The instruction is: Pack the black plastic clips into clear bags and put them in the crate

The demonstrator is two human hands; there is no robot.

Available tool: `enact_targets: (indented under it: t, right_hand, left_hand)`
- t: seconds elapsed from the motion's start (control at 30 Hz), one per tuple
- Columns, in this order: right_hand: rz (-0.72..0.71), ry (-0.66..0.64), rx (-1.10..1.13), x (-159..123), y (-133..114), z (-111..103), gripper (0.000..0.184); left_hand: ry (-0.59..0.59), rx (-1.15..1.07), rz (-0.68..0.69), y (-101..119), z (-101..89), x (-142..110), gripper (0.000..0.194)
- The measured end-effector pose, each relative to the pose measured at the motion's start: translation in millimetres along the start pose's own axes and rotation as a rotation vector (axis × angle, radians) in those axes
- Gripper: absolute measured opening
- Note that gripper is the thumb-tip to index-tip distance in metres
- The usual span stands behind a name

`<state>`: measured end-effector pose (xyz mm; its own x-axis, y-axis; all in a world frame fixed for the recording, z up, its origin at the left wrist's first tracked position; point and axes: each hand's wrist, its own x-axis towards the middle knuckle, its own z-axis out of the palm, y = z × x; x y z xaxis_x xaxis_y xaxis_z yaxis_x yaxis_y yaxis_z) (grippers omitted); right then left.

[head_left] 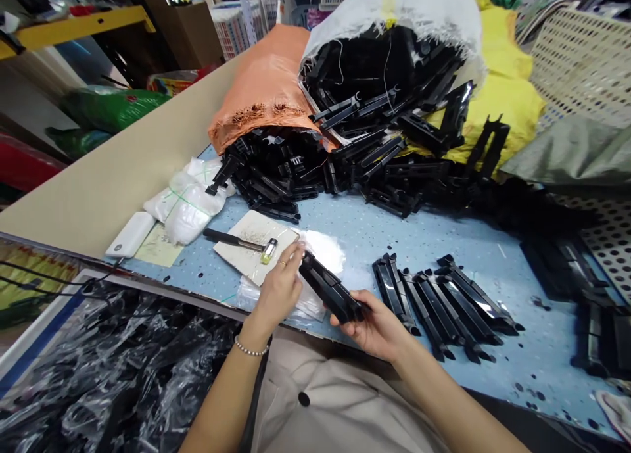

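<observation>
A long black plastic part (328, 285) is held slantwise over the table's front edge. Around its lower right end, my right hand (372, 325) is closed. My left hand (282, 279) has its fingers at the upper left end of the same part; the fingertips are partly hidden there. Just behind my left hand, a small hammer (241, 241) with a black handle and a yellowish head lies on a pale square board (261, 226). Clear plastic bags (320, 252) lie under and behind the held part. Right of my right hand, several similar black parts (438, 302) lie in a row.
An orange sack (269, 78) and a white sack (394, 6) spill black parts across the back of the blue table (340, 219). At left are bundled white bags (185, 200) and a white device (131, 235). A bin of plastic-wrapped black items (123, 367) stands lower left.
</observation>
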<state>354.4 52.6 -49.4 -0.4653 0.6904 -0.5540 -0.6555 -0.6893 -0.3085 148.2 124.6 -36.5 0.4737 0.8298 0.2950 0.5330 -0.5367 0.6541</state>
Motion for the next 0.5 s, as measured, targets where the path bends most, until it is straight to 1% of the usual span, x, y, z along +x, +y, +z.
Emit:
enact_targets:
  t: [0.07,0.13,0.17,0.2,0.23,0.27,0.3,0.33,0.37,0.4,0.43,0.47,0.5]
  right_hand:
    - [-0.042,0.011,-0.017,5,1,3,0.029]
    - [-0.179,0.064,-0.123,7,5,10,0.024]
    - [-0.266,0.090,-0.229,7,8,14,0.022]
    - [-0.345,0.100,-0.360,6,13,19,0.024]
    - [-0.400,0.084,-0.503,2,17,23,0.032]
    - [-0.418,0.030,-0.641,-3,21,27,0.041]
    - [-0.406,-0.049,-0.755,-9,23,30,0.049]
    - [-0.376,-0.133,-0.847,-16,23,31,0.051]
    - [-0.344,-0.197,-0.934,-23,20,31,0.047]
    - [-0.338,-0.218,-1.024,-31,14,28,0.042]
    - [-0.371,-0.187,-1.128,-38,5,23,0.038]
    - [-0.447,-0.103,-1.251,-43,-6,15,0.036]
    - [-0.550,0.020,-1.393,-48,-20,6,0.037]
  left_hand:
    - [-0.127,-0.026,0.131,21,1.7,-7,0.075]
    - [-0.275,-0.074,0.208,38,5.2,-14,0.079]
    - [-0.317,-0.093,0.211,45,6.7,-18,0.080]
    - [-0.330,-0.109,0.195,49,7.1,-22,0.080]
    - [-0.323,-0.128,0.163,52,5.5,-26,0.079]
    - [-0.308,-0.150,0.119,53,1.1,-31,0.074]
    - [-0.291,-0.177,0.062,54,-6.9,-35,0.066]
    - [-0.274,-0.199,-0.008,53,-18.9,-41,0.054]
    - [-0.262,-0.218,-0.093,51,-35.1,-49,0.040]
    - [-0.257,-0.227,-0.193,48,-54.8,-58,0.026]
    - [-0.256,-0.222,-0.294,42,-77.3,-69,0.018]
    - [-0.272,-0.208,-0.386,34,-101.1,-81,0.015]
    - [-0.298,-0.172,-0.475,23,-124.9,-95,0.013]
